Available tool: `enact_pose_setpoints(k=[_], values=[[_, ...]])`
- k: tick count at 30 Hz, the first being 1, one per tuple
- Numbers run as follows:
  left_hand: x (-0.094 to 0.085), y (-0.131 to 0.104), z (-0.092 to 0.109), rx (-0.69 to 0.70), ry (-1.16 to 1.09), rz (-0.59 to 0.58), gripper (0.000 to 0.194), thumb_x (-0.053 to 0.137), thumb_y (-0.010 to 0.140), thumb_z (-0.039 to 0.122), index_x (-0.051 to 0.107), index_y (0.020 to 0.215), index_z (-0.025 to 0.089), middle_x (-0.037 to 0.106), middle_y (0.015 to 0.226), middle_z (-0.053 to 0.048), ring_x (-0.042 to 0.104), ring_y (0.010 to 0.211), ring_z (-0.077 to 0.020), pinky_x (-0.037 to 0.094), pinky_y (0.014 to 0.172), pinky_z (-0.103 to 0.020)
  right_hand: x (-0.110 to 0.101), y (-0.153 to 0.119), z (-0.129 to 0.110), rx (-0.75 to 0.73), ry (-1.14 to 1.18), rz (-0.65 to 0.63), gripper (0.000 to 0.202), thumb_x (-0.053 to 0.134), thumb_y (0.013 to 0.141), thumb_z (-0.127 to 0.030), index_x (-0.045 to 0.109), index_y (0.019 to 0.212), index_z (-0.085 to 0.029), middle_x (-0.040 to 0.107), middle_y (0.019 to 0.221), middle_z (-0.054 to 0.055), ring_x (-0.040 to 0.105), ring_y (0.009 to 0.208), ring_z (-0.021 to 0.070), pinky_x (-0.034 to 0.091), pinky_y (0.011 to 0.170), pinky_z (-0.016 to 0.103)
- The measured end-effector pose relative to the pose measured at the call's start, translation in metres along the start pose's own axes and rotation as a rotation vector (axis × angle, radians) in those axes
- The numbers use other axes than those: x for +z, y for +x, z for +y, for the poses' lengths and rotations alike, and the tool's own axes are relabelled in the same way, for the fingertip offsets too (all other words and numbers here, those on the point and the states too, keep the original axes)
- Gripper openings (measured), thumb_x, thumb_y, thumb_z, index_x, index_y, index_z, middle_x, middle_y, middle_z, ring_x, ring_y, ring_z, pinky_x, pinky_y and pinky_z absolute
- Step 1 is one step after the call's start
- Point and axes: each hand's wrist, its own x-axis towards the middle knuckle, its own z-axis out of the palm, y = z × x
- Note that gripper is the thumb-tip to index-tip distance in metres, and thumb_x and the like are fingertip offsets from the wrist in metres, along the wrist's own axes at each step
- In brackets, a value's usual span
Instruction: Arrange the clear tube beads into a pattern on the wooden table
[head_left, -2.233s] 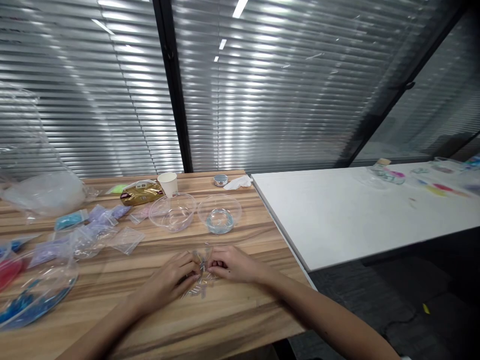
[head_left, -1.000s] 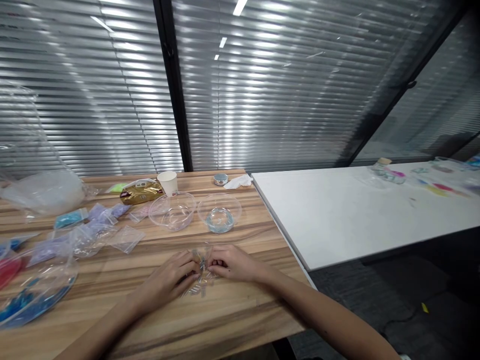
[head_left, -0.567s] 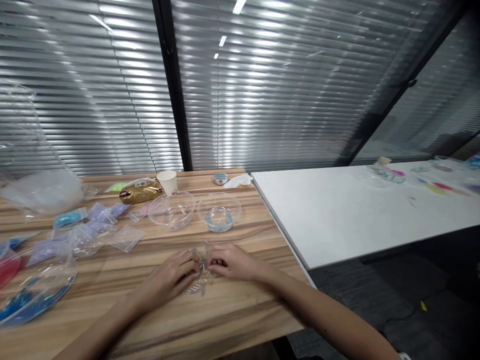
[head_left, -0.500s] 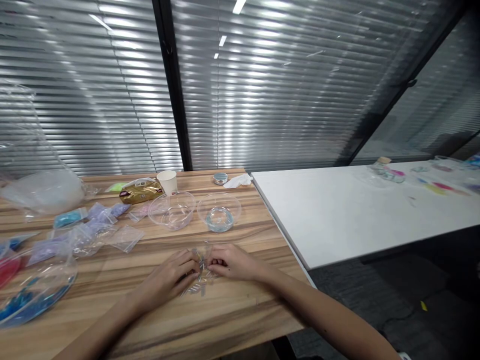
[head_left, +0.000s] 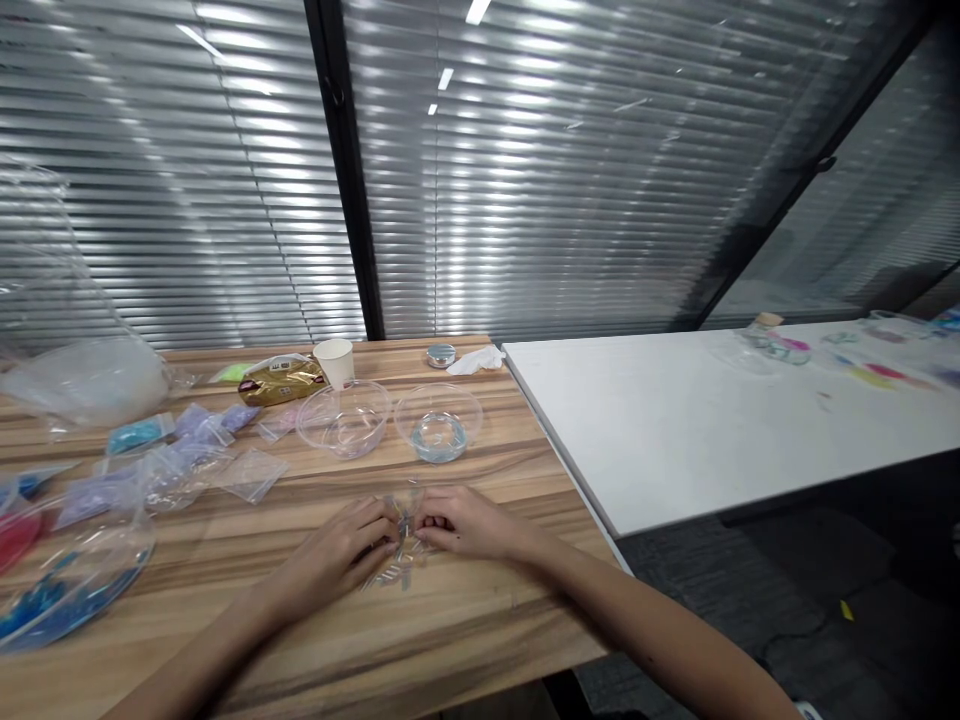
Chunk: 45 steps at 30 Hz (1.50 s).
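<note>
On the wooden table (head_left: 480, 620), a small pile of thin, clear and coloured pieces (head_left: 391, 572) lies between my hands. My left hand (head_left: 352, 545) rests at the left side of the pile, its fingers curled and their tips close together. From the right, my right hand (head_left: 454, 522) touches the pile with thumb and fingers pinched. Anything between the fingertips of either hand is too small to make out. Behind the hands stand two clear bowls, a pinkish one (head_left: 352, 440) and one with a bluish base (head_left: 439, 440).
A white cup (head_left: 335, 362), a gold packet (head_left: 281, 382), a round tin (head_left: 441, 356) and a white tissue (head_left: 477, 361) are at the back. Small plastic bags (head_left: 251, 474) and a bowl with blue contents (head_left: 82, 590) lie left. A white table (head_left: 675, 430) adjoins at right.
</note>
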Motion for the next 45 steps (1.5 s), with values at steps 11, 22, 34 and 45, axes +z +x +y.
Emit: enact_pose_setpoints(k=[11,22,34,45], values=[[-0.0002,0.0003,0.0002,0.010,0.020,0.007,0.018,0.037,0.098,0.020,0.055,0.095,0.020,0.057,0.094,-0.004,0.052,0.086,-0.0174,0.042,0.077,-0.027,-0.0008,-0.0001,-0.0013,0.015,0.020,-0.003,0.008,0.056,0.086,-0.010,0.063,0.089,-0.013,0.064,0.089,0.005,0.058,0.081,0.0134,0.042,0.075,0.020],[-0.0012,0.0009,0.0016,0.016,-0.003,0.029,0.018,0.040,0.098,0.021,0.057,0.095,0.020,0.058,0.093,-0.005,0.053,0.086,-0.0173,0.043,0.077,-0.027,0.0010,-0.0007,0.0013,0.000,0.004,0.001,0.009,0.054,0.087,-0.012,0.063,0.089,-0.014,0.063,0.088,0.004,0.057,0.080,0.0133,0.042,0.074,0.021],[0.0003,0.0003,0.0000,0.019,0.011,0.031,0.018,0.040,0.097,0.020,0.057,0.095,0.020,0.058,0.093,-0.004,0.053,0.085,-0.0174,0.043,0.076,-0.027,0.0004,-0.0011,0.0004,0.017,-0.025,-0.011,0.009,0.055,0.087,-0.012,0.063,0.090,-0.014,0.064,0.089,0.004,0.057,0.080,0.0136,0.043,0.074,0.021],[0.0010,-0.0015,-0.0011,0.007,0.020,-0.008,0.017,0.038,0.098,0.020,0.055,0.096,0.020,0.057,0.096,-0.005,0.052,0.089,-0.0181,0.042,0.079,-0.028,-0.0016,-0.0008,-0.0013,0.013,-0.024,-0.005,0.008,0.055,0.086,-0.011,0.062,0.089,-0.014,0.063,0.088,0.004,0.057,0.078,0.0135,0.042,0.072,0.021]])
